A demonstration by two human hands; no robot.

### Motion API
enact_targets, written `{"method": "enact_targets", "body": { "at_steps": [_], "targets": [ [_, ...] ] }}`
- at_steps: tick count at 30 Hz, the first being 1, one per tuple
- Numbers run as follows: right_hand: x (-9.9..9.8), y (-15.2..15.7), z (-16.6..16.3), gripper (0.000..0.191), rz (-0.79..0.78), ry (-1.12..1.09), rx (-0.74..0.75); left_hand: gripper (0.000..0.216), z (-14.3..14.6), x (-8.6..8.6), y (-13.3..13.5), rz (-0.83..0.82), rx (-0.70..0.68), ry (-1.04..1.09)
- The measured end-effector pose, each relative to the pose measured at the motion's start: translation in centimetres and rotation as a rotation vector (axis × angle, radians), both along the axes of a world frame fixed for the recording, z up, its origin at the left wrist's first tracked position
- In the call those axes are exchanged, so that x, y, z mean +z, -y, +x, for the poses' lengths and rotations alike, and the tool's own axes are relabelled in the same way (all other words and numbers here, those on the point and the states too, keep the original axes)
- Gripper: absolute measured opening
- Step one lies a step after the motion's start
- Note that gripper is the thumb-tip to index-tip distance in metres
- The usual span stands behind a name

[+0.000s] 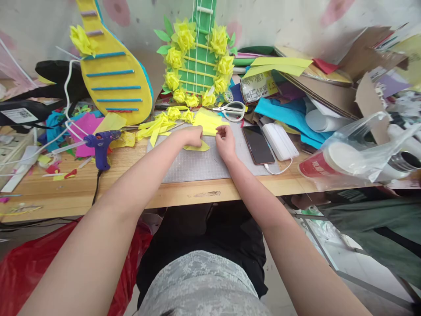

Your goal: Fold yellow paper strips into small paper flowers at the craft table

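Note:
My left hand (191, 135) rests on the grey cutting mat (197, 164), fingers curled and pressing a small yellow paper piece (199, 147) flat. My right hand (225, 141) sits just to its right, fingers bent, pinching the edge of a yellow paper sheet (208, 121) that lies behind both hands. Yellow paper strips and small paper flowers (164, 122) lie to the left of the sheet. Behind them stands a green craft guitar (197, 66) trimmed with yellow paper flowers.
A purple glue gun (100, 147) lies at left on the wooden table (66, 193). White scissors (233, 110), a phone (258, 145) and a white power bank (279, 141) lie right of the mat. A yellow craft instrument (113, 77) leans at back left. Paper piles and plastic-bagged cups (348, 160) crowd the right.

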State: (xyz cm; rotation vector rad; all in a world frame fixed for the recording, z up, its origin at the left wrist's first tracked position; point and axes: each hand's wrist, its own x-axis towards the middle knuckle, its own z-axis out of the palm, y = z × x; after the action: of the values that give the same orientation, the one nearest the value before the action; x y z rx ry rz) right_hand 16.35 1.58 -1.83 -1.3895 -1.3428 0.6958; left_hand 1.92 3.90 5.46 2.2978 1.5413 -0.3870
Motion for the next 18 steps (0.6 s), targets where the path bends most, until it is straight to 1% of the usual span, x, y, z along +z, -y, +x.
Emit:
{"method": "enact_targets", "body": {
  "at_steps": [3,5,9,11,15,18],
  "targets": [
    [0.1,0.1,0.0,0.019,0.002,-0.011,0.025,0.048,0.0,0.2,0.0,0.057,-0.07,0.025],
    [0.3,0.2,0.0,0.02,-0.008,-0.003,0.04,0.049,0.2,0.2,-0.1,0.042,-0.093,0.057],
    [0.9,0.3,0.0,0.021,-0.057,-0.001,0.032,0.06,0.8,0.0,-0.2,-0.019,-0.086,0.028],
    [1.2,0.3,0.0,0.021,-0.085,-0.004,0.025,0.059,1.1,-0.1,-0.2,-0.048,-0.089,0.001],
    [1.6,0.5,0.1,0.022,-0.106,0.011,0.021,0.051,1.2,0.0,-0.1,-0.064,-0.11,-0.011],
    [1.5,0.4,0.2,0.023,-0.104,0.024,0.025,0.058,0.7,0.2,0.1,-0.041,-0.112,-0.001]
  ]
}}
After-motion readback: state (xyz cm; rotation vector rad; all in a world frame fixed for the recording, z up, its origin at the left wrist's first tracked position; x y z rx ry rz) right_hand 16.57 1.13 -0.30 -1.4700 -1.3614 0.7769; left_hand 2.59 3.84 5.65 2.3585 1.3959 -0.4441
